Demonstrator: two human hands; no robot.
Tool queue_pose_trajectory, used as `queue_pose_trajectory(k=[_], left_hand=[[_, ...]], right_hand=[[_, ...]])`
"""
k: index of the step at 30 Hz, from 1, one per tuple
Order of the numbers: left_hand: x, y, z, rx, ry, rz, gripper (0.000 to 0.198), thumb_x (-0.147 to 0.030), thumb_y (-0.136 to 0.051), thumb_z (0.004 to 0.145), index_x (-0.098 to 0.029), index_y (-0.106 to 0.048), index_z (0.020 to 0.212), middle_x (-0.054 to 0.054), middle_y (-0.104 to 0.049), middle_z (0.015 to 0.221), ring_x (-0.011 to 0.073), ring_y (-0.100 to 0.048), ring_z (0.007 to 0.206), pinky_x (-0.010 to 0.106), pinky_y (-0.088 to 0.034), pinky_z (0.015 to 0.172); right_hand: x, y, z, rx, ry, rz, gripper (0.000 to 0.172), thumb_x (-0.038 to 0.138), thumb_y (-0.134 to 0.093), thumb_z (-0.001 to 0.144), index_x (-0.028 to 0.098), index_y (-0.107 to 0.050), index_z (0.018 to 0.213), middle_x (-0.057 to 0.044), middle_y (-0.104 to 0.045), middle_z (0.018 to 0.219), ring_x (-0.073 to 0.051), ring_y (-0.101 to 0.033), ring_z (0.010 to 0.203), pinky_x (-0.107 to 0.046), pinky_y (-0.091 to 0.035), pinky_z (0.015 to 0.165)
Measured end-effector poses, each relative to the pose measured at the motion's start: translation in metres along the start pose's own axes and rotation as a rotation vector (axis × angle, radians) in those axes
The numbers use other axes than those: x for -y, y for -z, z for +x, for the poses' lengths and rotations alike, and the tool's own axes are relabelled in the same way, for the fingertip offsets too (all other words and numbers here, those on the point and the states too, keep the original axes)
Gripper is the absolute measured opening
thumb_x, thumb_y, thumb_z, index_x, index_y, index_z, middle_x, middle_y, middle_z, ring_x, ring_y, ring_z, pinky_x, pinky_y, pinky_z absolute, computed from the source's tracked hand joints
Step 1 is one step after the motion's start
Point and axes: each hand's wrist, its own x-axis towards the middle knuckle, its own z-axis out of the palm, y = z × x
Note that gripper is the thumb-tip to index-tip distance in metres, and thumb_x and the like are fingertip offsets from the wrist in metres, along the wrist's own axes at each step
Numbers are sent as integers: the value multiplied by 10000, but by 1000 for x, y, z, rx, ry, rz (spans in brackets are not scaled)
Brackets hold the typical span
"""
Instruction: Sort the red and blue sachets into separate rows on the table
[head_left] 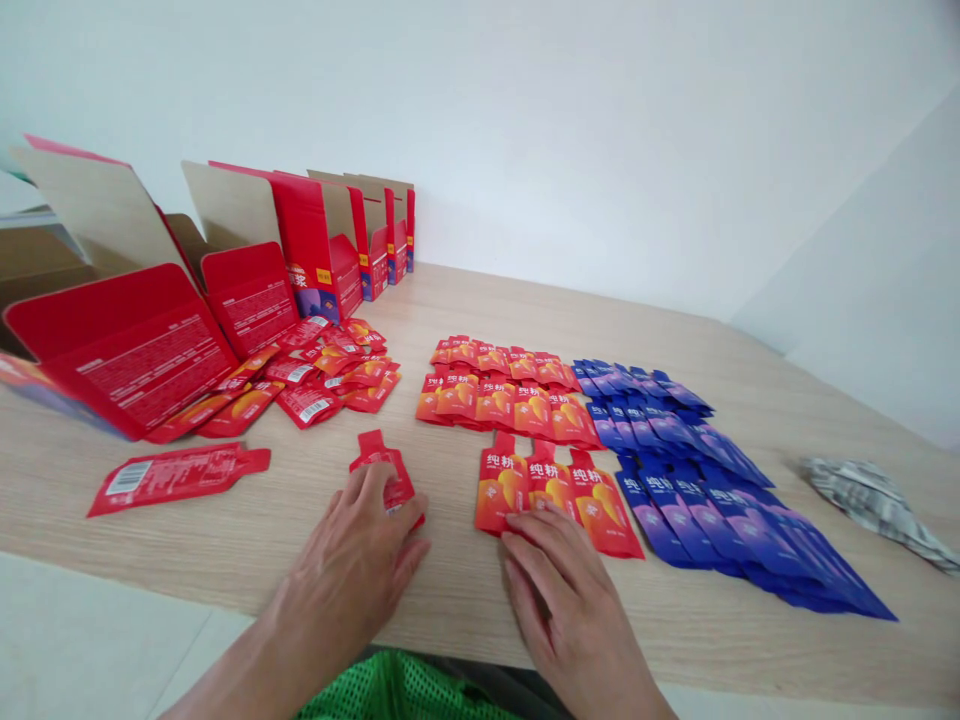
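Note:
My left hand [367, 545] rests over a single red sachet [401, 480] lying on the table, its fingers bent and touching the pouch; whether they pinch it is hidden. My right hand [562, 590] lies with fingers stretched over the lower edge of several orange-red sachets [555, 488] set side by side, print facing up. Behind these, two more rows of orange-red sachets [499, 400] overlap one another. Close on the right are rows of blue-purple sachets [720, 510]. Left of my left hand, one red sachet [176, 475] lies barcode up.
A loose heap of red sachets [307, 375] lies at the left against opened red cartons [142, 350], lined up toward the wall. A grey checked cloth [874, 500] lies at the right on the wooden table [450, 600]. The table's front edge runs close to my body.

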Motion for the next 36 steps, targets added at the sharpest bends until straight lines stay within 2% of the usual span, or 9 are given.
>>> queue_pose_trajectory(k=[4,8,13,16,18,22,25,29,36], left_hand=[[5,-6,-3,-128,-10,-16,145,-211,-594,957,-205,-710,1044,201,-423,1582,418,-543,1407,580,-585,1070],[21,-3,-3,-160,63,-7,291,-143,-461,947,-185,-686,1128,214,-385,1650,386,-660,1301,541,-636,990],[55,2,-3,-270,120,-68,420,-164,-427,948,-237,-722,1237,114,-547,1590,305,-679,1321,460,-588,1108],[71,1,-6,-214,160,-135,426,-239,-434,981,-199,-748,1266,134,-673,1466,293,-689,1323,448,-559,1152],[75,1,-8,-163,166,-166,424,-322,-472,1001,-189,-756,1286,145,-664,1493,307,-686,1332,462,-556,1155],[67,6,-10,-103,67,-200,417,-433,-623,976,-309,-743,1356,66,-559,1627,322,-634,1403,491,-537,1171],[53,11,-6,-25,37,-213,433,-381,-740,925,-356,-749,1358,51,-590,1596,335,-635,1398,503,-552,1153],[35,11,8,59,-56,-219,603,-291,-861,825,-328,-721,1410,77,-571,1599,345,-596,1433,518,-519,1182],[25,2,28,86,-205,-233,573,-140,-650,915,-287,-671,1468,81,-537,1637,293,-497,1522,478,-482,1224]], right_hand=[[0,0,-1,9,-15,20,270,133,-586,1029,204,-689,1269,-109,-736,1294,-275,-684,1251,-552,-604,1098],[1,0,-2,3,-26,35,275,123,-584,1026,205,-688,1267,-108,-734,1297,-274,-682,1252,-545,-605,1096],[1,0,-3,16,-20,28,275,119,-576,1030,193,-671,1278,-110,-733,1293,-282,-676,1253,-575,-602,1090],[1,-1,-3,11,-13,23,269,117,-572,1032,188,-668,1273,-109,-736,1285,-281,-677,1243,-577,-605,1084],[1,-1,-2,1,-10,18,267,114,-570,1033,187,-671,1269,-109,-739,1281,-280,-679,1241,-568,-605,1088],[1,-1,-1,-3,-8,10,270,117,-571,1032,186,-683,1268,-109,-742,1279,-280,-683,1236,-556,-612,1082],[1,0,0,-4,-11,18,270,120,-584,1024,188,-696,1260,-108,-744,1278,-281,-687,1236,-552,-616,1079],[2,0,0,-16,-32,32,281,114,-595,1011,203,-710,1252,-104,-748,1268,-272,-693,1233,-536,-611,1093],[3,2,4,-49,-33,28,276,110,-596,1010,212,-702,1244,-92,-752,1252,-255,-700,1209,-518,-598,1108]])
